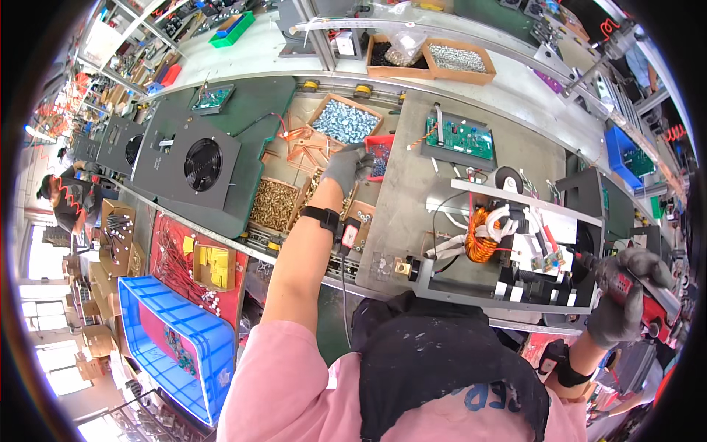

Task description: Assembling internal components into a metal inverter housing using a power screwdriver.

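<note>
Reaching: left hand (347, 168), gloved grey, dips its curled fingers into the small red screw tray (380, 156) at twelve o'clock; whether it pinches a screw, I cannot tell.
Right hand (624, 295): wrapped tight round a red-bodied power screwdriver (635, 289) at three o'clock.
Workpiece: grey chassis (508, 291) with copper toroid coil (482, 234), just left of the driver.
Risk: a screw fumbled by gloved fingertips could likely drop among the coil's wiring.

An electronics assembly workshop: a conveyor line (412, 184) with circuit boards (459, 137), screw boxes (345, 121) and fan panels (193, 163).
</note>
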{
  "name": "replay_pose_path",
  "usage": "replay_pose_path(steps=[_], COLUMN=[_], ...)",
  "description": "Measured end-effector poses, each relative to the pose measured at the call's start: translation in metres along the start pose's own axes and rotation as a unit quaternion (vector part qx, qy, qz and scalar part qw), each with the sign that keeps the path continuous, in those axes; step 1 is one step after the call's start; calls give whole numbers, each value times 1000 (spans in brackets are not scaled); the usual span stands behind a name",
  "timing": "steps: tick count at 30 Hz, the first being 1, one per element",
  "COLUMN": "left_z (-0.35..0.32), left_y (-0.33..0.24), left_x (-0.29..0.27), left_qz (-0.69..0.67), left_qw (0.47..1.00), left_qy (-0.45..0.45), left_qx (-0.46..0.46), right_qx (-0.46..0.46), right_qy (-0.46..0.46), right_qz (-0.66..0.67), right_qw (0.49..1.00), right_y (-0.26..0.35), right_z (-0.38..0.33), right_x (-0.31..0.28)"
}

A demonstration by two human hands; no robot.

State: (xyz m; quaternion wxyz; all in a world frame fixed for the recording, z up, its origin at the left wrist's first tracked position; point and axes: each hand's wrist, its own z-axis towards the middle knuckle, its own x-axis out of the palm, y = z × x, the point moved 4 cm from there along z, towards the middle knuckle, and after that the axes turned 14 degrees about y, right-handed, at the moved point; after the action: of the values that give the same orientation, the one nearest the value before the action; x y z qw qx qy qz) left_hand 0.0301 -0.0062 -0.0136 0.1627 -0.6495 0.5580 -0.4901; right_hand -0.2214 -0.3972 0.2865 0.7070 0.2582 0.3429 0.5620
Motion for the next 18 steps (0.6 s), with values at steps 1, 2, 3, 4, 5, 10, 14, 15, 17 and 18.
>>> replay_pose_path(steps=[1, 2, 3, 4, 5, 10, 14, 15, 17, 18], left_z=[-7, -15, -25, -33, -40, -105, -154, -160, -167, -169], left_y=[-6, -13, -18, -21, -26, -23, 6, 12, 18, 22], left_x=[5, 12, 20, 32, 48, 164, 243, 254, 264, 267], left_qz=[30, 37, 24, 5, -12, -85, -138, -162, -195, -223], left_qw=[999, 999, 999, 1000, 999, 961, 932, 921, 915, 909], left_qy=[-21, -18, -18, -22, -17, 255, 336, 351, 351, 349], left_qx=[10, 15, 23, 22, 33, 59, 8, -36, -45, -56], right_qx=[-20, -24, -54, -89, -116, -153, -170, -168, -179, -185], right_qy=[-12, -1, 14, 22, 46, 87, 62, 77, 84, 89], right_qz=[-44, -34, -23, -29, -24, 111, 192, 229, 240, 252], right_qw=[999, 999, 998, 995, 992, 978, 965, 956, 950, 946], right_y=[6, 9, 14, 19, 23, 28, 27, 27, 25, 25], right_z=[2, 4, 6, 8, 13, 33, 39, 40, 41, 41], right_x=[3, 9, 13, 15, 16, 31, 50, 54, 60, 61])
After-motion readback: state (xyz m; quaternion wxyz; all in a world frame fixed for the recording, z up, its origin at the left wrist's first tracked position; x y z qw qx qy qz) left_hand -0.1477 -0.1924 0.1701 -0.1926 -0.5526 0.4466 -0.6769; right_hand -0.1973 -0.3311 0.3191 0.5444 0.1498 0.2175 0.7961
